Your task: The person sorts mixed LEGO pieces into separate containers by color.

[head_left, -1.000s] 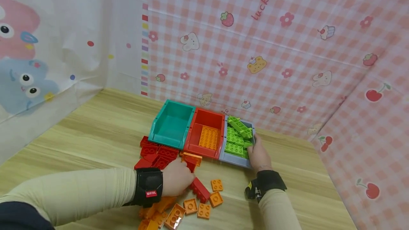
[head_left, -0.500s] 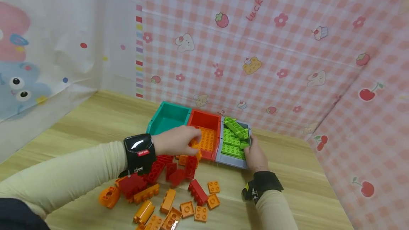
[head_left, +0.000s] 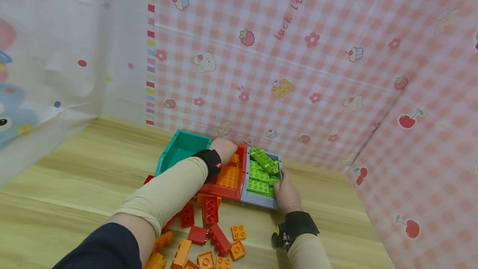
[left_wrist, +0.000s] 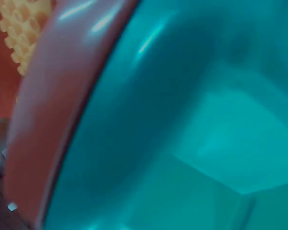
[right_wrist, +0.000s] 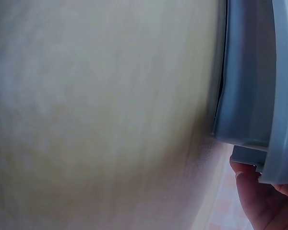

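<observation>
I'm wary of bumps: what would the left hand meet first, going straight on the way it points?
Probably the red bin, at its back wall; if the left hand is above that, the checked cloth behind. Depth is unclear here.

Setting: indoor tabletop nook screened by printed sheets; home, playroom or studio, cannot tell which. Evidence, clock positions on head view. 12 o'clock: pink gingham sheet [head_left: 239, 65] printed with strawberries [head_left: 247, 37], cupcakes [head_left: 180, 0] and the words "luck life" [head_left: 292, 11]. 10 o'clock: creased white sheet [head_left: 67, 45] with coloured dots [head_left: 82, 63]. 3 o'clock: pink side sheet [head_left: 429, 165] with cherries [head_left: 412, 228], meeting the rear one at a corner. 8 o'clock: pale wood-grain surface [head_left: 86, 182]. 6 o'clock: chunky toy bricks [head_left: 219, 240] near open plastic bins [head_left: 224, 191]. Decor and contents child-oriented.
</observation>
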Motion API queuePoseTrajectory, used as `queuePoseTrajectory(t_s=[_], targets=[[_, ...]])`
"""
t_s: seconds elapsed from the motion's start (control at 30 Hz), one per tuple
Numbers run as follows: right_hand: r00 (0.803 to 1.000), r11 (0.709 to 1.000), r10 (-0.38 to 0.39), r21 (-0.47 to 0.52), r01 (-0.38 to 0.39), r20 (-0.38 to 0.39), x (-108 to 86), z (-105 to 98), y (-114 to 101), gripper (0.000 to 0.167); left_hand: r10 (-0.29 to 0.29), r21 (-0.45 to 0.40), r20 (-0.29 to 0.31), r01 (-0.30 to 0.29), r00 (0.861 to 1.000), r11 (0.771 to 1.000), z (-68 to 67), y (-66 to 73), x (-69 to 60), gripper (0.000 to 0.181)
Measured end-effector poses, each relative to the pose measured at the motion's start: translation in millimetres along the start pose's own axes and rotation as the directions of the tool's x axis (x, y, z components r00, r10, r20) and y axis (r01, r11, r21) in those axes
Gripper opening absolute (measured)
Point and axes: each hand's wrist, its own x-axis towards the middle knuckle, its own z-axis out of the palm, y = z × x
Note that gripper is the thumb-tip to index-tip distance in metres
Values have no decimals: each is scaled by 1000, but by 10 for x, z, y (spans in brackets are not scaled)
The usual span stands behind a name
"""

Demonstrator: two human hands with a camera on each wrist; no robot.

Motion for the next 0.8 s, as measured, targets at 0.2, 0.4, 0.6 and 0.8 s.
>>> queuePoseTrajectory(t_s=[0.2,0.4,0.6,0.8], targets=[[1000,1000,12,15,-12,6,-9,19,11,56,-62,-119,137,78,989,990,125,37,19,9],[1000,1000,2,23,-2,12,-23,44,23,56,-70,-208,251,124,966,970,199,43,-6,12],[1000,1000,-4,26,3,25,-24,72,34,57,-58,-130,229,89,972,987,167,83,-88,19],[1000,999,-13,29,13,18,-3,44,50,57,182,-79,32,-179,983,981,-125,203,-503,25]])
